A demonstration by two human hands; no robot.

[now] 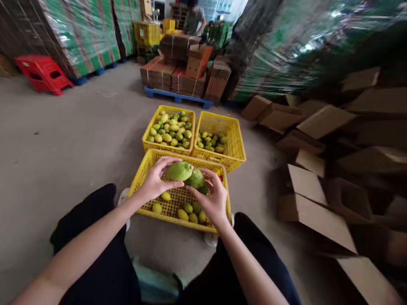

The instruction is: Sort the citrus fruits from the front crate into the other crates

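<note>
Above the near yellow crate (140,167), my left hand (157,176) grips a green lemon (179,171) between thumb and fingers. My right hand (214,192) is closed around a darker green lemon (196,178); another green shape shows under its fingers, partly hidden. The two lemons are side by side and seem to touch. Several yellow-green lemons (190,212) lie in the front right part of the near crate, with two yellower ones (161,202) towards its left. Behind it, the far left crate (152,146) is heaped with lemons, while the far right crate (237,140) holds fewer.
Open cardboard boxes (308,186) lie piled along the right. A blue pallet (178,96) bears stacked flat cartons behind the crates. A red stool (44,74) stands at the far left, near wrapped green stacks (85,38). A person (193,19) is in the background.
</note>
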